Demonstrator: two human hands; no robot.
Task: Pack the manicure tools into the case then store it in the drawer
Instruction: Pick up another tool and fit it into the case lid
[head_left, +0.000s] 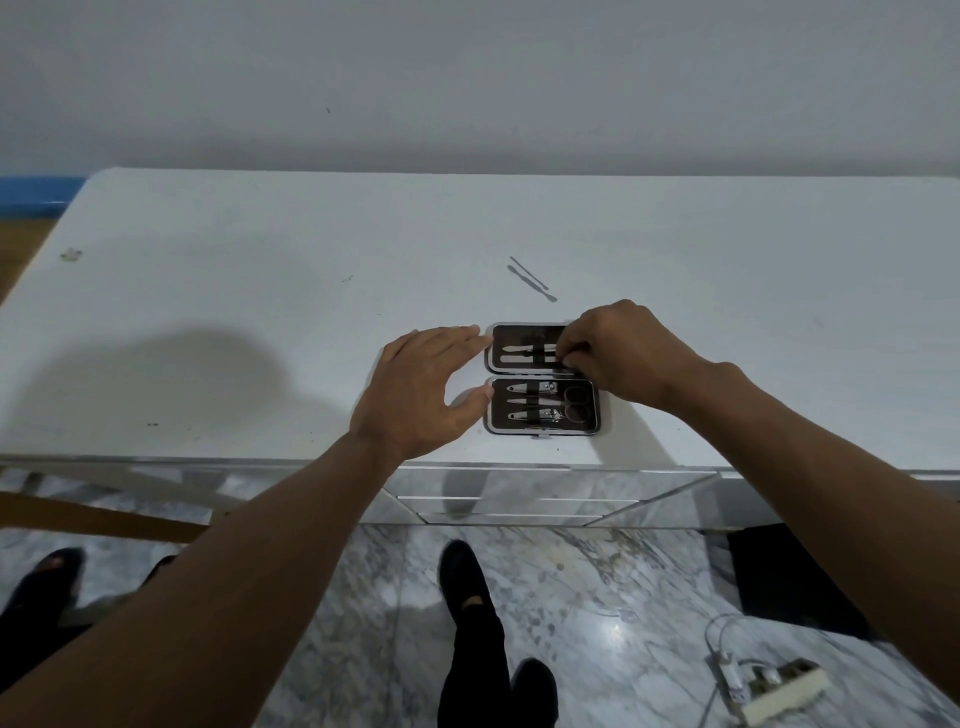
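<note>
A dark manicure case (545, 382) lies open flat near the front edge of the white table (260, 312). Its near half holds two clippers, a file and scissors under an elastic strap. Its far half holds two flat metal tools. My right hand (618, 353) covers the far half's right end and pinches the end of a tool there. My left hand (421, 389) rests with spread fingers on the table, touching the case's left side. Two thin metal tools (532, 280) lie loose on the table behind the case.
The mirrored drawer front (519, 493) sits under the table edge below the case. Marble floor lies below, with my feet, a power strip and cable (769, 686) at lower right, and a dark object (779, 571) on the floor.
</note>
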